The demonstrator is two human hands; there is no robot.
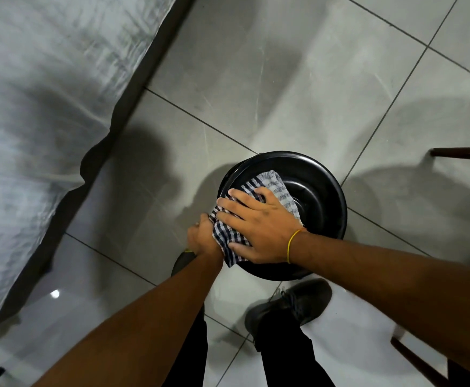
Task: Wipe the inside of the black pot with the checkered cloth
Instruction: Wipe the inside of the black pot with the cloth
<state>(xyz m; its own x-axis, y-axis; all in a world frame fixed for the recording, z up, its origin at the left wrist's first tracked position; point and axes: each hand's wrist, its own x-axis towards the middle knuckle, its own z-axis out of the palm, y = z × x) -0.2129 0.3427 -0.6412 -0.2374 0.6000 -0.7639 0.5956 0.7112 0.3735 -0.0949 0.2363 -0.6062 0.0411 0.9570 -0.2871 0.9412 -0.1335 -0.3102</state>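
A round black pot (320,188) is held up over the tiled floor, its open inside facing me. A black-and-white checkered cloth (280,188) lies across the pot's near-left rim and down into the inside. My right hand (259,227), with a yellow band at the wrist, lies flat on the cloth with fingers spread, pressing it against the pot's near-left side. My left hand (201,236) grips the pot's left edge, partly hidden by the cloth's hanging corner. The pot's bottom shows bare to the right of the cloth.
A table with a grey-white plastic cover (41,113) fills the left. Dark wooden chair parts (463,153) stand at the right edge. My black shoe (289,305) and trouser legs are below the pot on the grey floor tiles (298,79).
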